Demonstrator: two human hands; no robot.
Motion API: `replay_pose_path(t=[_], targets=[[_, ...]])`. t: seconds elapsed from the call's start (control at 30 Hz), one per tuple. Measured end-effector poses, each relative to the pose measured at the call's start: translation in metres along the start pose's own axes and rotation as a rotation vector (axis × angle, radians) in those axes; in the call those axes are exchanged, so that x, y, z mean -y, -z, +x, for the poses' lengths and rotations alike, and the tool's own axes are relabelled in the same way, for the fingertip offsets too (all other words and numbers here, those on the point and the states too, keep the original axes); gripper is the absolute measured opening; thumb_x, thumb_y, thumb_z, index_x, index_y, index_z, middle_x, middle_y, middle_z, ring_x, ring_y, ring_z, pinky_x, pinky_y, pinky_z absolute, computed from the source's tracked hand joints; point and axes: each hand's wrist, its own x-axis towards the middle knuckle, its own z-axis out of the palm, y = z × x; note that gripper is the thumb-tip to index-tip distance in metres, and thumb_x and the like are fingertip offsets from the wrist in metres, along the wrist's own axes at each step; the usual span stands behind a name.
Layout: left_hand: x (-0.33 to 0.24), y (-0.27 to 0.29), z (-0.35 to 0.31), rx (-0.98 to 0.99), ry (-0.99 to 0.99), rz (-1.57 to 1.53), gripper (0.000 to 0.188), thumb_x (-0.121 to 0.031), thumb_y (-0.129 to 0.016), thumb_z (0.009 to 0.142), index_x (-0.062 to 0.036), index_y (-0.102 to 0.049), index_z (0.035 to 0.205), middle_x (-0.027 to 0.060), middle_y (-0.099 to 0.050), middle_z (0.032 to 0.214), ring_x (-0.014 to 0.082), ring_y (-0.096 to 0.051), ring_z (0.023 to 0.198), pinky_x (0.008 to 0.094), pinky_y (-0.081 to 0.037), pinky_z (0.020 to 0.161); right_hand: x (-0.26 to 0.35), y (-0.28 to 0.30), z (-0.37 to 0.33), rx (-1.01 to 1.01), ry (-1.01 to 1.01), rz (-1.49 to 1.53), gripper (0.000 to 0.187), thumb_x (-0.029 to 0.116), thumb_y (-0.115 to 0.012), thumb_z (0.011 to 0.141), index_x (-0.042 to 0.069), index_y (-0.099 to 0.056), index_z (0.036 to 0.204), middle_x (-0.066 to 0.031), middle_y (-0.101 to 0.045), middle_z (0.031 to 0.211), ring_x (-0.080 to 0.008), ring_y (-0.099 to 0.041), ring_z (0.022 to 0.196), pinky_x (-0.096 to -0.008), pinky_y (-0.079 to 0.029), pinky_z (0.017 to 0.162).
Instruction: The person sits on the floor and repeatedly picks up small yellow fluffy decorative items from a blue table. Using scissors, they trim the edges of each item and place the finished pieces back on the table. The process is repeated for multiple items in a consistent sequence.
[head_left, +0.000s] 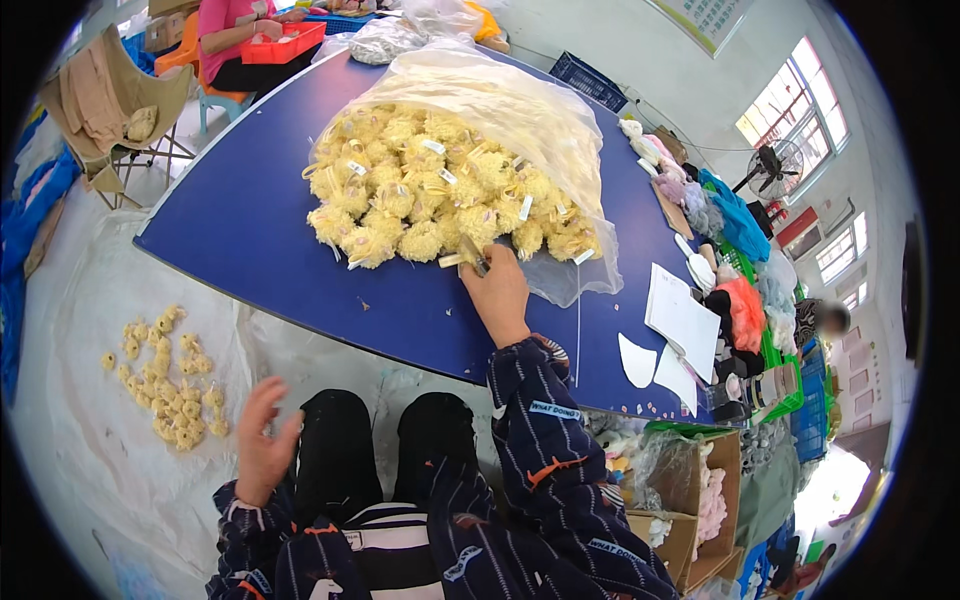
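A large clear plastic bag (530,110) lies on the blue table, spilling a heap of fluffy pale-yellow plush pieces (400,190), many with small white tags. At the heap's near edge, my right hand (497,295) has its fingers closed around a small tool with a pale handle (452,260). Part of that tool is hidden by the fingers, and its exact kind is not clear. My left hand (265,440) is raised left of my knees, off the table, its fingers apart and nothing in them.
More small yellow plush pieces (175,390) lie on a white sheet at the left. Papers (680,315) and white cut shapes (637,360) rest on the table's right. A cardboard box (705,500) stands below. Another person (232,35) sits at the far left with a red tray (285,45).
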Motion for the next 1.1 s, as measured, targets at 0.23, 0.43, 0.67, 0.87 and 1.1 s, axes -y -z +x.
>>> replay_pose_path(t=[0.23,0.43,0.67,0.87,1.1], targets=[[-0.03,-0.049,0.004,0.254,-0.121,-0.214,0.025,-0.002,-0.064,0.077,-0.0008,-0.061,0.101,0.0134,-0.058,0.111,0.0227,-0.06,0.096,0.0293,-0.048,0.082,0.023,0.059,-0.057,0.454,-0.661,1.17,0.017,0.009,-0.063,0.079,0.003,-0.057,0.094,0.0039,-0.046,0.062,-0.0027,-0.032,0.043,-0.0203,-0.022,0.038],[-0.05,-0.085,-0.001,0.205,-0.341,-0.279,0.044,-0.003,-0.066,0.077,-0.0014,-0.051,0.117,0.016,-0.052,0.12,0.0238,-0.054,0.109,0.031,-0.043,0.091,0.073,0.072,-0.154,0.72,-0.853,1.464,0.023,0.012,-0.064,0.085,0.002,-0.052,0.101,0.0034,-0.049,0.07,-0.0013,-0.034,0.044,-0.0188,-0.024,0.037],[-0.021,-0.082,-0.023,0.323,0.219,-0.862,0.044,-0.005,-0.059,0.087,0.0025,-0.041,0.126,0.0073,-0.053,0.117,0.0123,-0.052,0.106,0.0279,-0.043,0.092,0.065,0.065,-0.177,0.485,-0.372,0.922,0.018,0.01,-0.068,0.081,0.0,-0.059,0.093,0.0043,-0.054,0.077,-0.0019,-0.046,0.065,-0.0171,-0.036,0.056],[-0.022,-0.087,-0.024,0.381,0.342,-0.938,0.044,-0.006,-0.058,0.087,0.0017,-0.041,0.127,0.0094,-0.056,0.116,0.0146,-0.054,0.107,0.0298,-0.043,0.094,0.063,0.063,-0.181,0.572,-0.32,0.972,0.016,0.01,-0.067,0.083,-0.001,-0.057,0.089,0.0018,-0.056,0.076,-0.0027,-0.047,0.065,-0.0186,-0.039,0.057],[-0.03,-0.082,-0.026,0.307,0.303,-0.861,0.038,-0.002,-0.057,0.085,0.0025,-0.049,0.122,0.0102,-0.058,0.113,0.0163,-0.056,0.104,0.0312,-0.044,0.093,0.064,0.054,-0.195,0.523,-0.38,0.987,0.015,0.01,-0.065,0.085,-0.002,-0.057,0.09,0.0017,-0.056,0.074,-0.0021,-0.046,0.065,-0.0185,-0.039,0.058]])
